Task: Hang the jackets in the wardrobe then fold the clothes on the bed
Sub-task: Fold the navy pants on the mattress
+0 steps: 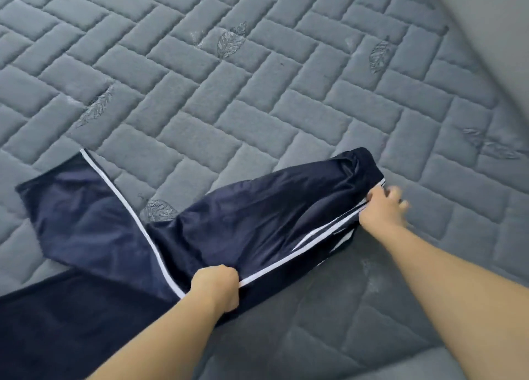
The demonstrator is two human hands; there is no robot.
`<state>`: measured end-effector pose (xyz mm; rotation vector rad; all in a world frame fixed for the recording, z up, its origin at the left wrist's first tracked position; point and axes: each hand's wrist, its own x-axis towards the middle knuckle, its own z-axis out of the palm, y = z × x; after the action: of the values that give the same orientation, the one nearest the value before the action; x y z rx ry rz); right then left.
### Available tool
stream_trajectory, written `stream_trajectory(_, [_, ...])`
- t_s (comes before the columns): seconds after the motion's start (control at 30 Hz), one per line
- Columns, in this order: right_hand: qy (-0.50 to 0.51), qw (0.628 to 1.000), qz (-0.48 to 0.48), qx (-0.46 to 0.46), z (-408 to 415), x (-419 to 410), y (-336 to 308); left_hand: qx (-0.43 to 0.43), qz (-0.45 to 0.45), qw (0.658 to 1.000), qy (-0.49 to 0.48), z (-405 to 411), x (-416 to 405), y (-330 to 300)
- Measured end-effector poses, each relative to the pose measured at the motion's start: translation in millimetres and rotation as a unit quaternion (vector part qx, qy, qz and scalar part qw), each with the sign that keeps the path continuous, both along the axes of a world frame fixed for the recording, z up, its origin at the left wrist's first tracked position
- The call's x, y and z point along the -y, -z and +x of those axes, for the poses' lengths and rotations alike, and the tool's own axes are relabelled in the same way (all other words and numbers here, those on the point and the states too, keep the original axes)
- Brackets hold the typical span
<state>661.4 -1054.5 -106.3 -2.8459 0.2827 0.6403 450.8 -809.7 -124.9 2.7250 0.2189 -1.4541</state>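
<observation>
Now both hands clamp the navy track pants (257,216): left hand (216,286) at six o'clock, right hand (382,206) at three; slippery fabric could slide and skew the fold.

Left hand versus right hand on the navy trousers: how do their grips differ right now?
The left hand is a closed fist bunching the navy trousers at the bend; the right hand pinches the far end, fingers spread. The left sits nearer the camera, the right farther out. Both hold the white-striped edge.
</observation>
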Motion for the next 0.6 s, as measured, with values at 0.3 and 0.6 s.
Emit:
stream_trajectory(0.3, [0.504, 0.819, 0.275, 0.014, -126.5, -96.2, 19.1, 0.085, -0.019, 0.992, 0.089, -39.0, -20.2, -5.5])
stream_trajectory(0.6, [0.566, 0.674, 0.382, -0.281, -266.5, -236.8, -3.8, 0.085, 0.282, 0.929, 0.225, -114.1, -169.4, -50.3])
